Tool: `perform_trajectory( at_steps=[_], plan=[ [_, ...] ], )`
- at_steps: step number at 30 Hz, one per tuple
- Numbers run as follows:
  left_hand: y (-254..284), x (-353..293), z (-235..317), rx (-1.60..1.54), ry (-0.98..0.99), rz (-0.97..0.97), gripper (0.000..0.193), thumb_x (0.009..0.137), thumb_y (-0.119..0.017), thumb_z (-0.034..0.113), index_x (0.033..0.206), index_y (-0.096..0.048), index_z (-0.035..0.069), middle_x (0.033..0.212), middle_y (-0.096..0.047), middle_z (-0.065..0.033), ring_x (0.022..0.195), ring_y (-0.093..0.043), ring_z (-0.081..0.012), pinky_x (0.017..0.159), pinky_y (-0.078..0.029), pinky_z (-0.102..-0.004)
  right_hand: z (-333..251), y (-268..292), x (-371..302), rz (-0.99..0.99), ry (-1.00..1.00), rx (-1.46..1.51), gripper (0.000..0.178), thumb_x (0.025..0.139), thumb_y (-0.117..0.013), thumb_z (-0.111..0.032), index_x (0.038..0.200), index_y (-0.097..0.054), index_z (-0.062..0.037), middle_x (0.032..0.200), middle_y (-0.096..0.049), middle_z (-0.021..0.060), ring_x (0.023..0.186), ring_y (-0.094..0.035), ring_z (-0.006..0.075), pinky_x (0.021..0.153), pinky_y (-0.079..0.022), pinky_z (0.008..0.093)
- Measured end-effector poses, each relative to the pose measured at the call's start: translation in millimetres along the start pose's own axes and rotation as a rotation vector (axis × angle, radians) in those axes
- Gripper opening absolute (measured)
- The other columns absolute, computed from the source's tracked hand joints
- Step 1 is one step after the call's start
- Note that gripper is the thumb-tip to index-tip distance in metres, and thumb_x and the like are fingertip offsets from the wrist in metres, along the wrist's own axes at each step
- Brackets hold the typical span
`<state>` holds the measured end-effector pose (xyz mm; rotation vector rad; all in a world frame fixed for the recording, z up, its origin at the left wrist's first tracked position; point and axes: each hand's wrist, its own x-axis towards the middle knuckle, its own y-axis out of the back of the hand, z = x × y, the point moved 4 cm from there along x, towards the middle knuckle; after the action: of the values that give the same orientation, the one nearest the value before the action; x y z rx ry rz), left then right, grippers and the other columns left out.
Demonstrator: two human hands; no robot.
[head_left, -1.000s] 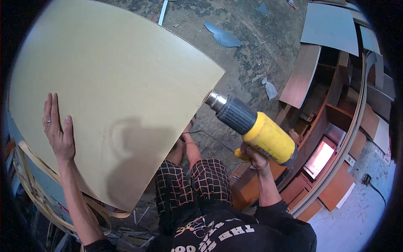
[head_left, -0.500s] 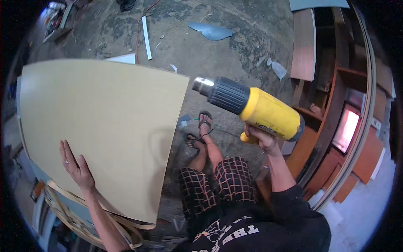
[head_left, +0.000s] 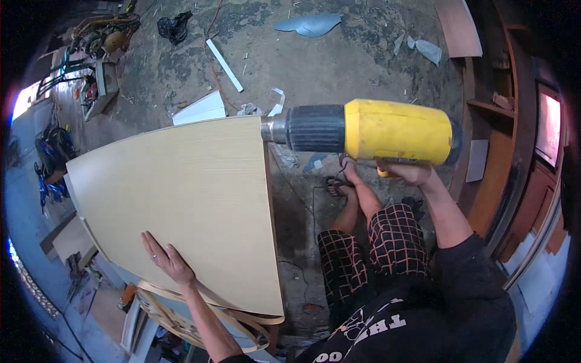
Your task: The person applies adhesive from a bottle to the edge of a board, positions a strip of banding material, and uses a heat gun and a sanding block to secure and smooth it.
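A yellow and black heat gun point(head_left: 396, 130) is gripped by its handle in my right hand point(head_left: 413, 173). Its metal nozzle points left, at the far right corner of a pale wood-grain panel point(head_left: 187, 193); whether it touches the edge I cannot tell. The panel has a curved far edge. My left hand point(head_left: 168, 261) lies flat on the panel's near left part, fingers stretched out, a ring on one finger. Below the panel shows a curved wooden frame point(head_left: 163, 305).
Offcuts lie on the concrete floor point(head_left: 363, 72): a white strip point(head_left: 224, 65), a white sheet piece point(head_left: 200, 109) and a grey-blue curved piece point(head_left: 308, 25). Wooden shelving point(head_left: 491, 109) stands at the right. A cord point(head_left: 313, 212) runs past my feet.
The heat gun has turned level and its nozzle now sits at the panel's far right corner. My view has shifted left. The left hand stays flat on the panel.
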<state>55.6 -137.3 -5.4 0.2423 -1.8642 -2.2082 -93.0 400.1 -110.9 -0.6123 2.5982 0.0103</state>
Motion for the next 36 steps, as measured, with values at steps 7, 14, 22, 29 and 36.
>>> perform_trajectory(
  at_steps=[7, 14, 22, 29, 36],
  plan=[
    [-2, 3, 4, -0.006, 0.014, 0.002, 0.061, 0.102, -0.041, 0.035, 0.150, -0.033, -0.002, 0.156, -0.031, -0.0218, 0.146, -0.024, -0.0356, 0.119, -0.018, -0.0469, 17, -6, -16, 0.023, 0.013, -0.036, 0.028, 0.085, -0.076, -0.011, 0.111, -0.069, -0.0067, 0.100, -0.070, 0.0049, 0.092, -0.066, 0.0161, 0.083, -0.053, 0.0325],
    [-10, 0, 7, -0.008, -0.002, 0.007, 0.060, 0.103, -0.039, 0.035, 0.150, -0.033, -0.002, 0.156, -0.030, -0.0216, 0.145, -0.025, -0.0354, 0.118, -0.019, -0.0468, 59, -29, -58, -0.030, 0.254, -0.292, 0.042, 0.086, -0.076, -0.019, 0.125, -0.063, -0.0114, 0.122, -0.066, 0.0052, 0.111, -0.062, 0.0223, 0.094, -0.050, 0.0379],
    [-10, 10, 16, -0.044, -0.008, 0.016, 0.060, 0.104, -0.038, 0.035, 0.148, -0.033, -0.006, 0.156, -0.028, -0.0247, 0.145, -0.026, -0.0368, 0.118, -0.020, -0.0434, 90, -56, -116, -0.066, 0.276, -0.383, 0.038, 0.088, -0.073, -0.025, 0.122, -0.063, -0.0113, 0.118, -0.067, 0.0066, 0.106, -0.063, 0.0239, 0.092, -0.051, 0.0387],
    [-11, 21, 35, -0.040, -0.025, 0.047, 0.061, 0.104, -0.039, 0.037, 0.147, -0.035, -0.006, 0.154, -0.031, -0.0265, 0.144, -0.027, -0.0381, 0.118, -0.022, -0.0439, 133, -102, -184, -0.143, 0.217, -0.368, 0.038, 0.090, -0.070, -0.029, 0.123, -0.062, -0.0116, 0.118, -0.066, 0.0073, 0.106, -0.063, 0.0240, 0.092, -0.051, 0.0386],
    [-16, 21, 12, -0.034, -0.080, 0.054, 0.063, 0.102, -0.040, 0.038, 0.145, -0.037, -0.007, 0.154, -0.031, -0.0283, 0.144, -0.028, -0.0404, 0.119, -0.022, -0.0431, 190, -174, -248, -0.235, 0.134, -0.394, 0.037, 0.092, -0.066, -0.033, 0.123, -0.061, -0.0119, 0.118, -0.066, 0.0079, 0.105, -0.064, 0.0240, 0.093, -0.051, 0.0385]
  ],
)
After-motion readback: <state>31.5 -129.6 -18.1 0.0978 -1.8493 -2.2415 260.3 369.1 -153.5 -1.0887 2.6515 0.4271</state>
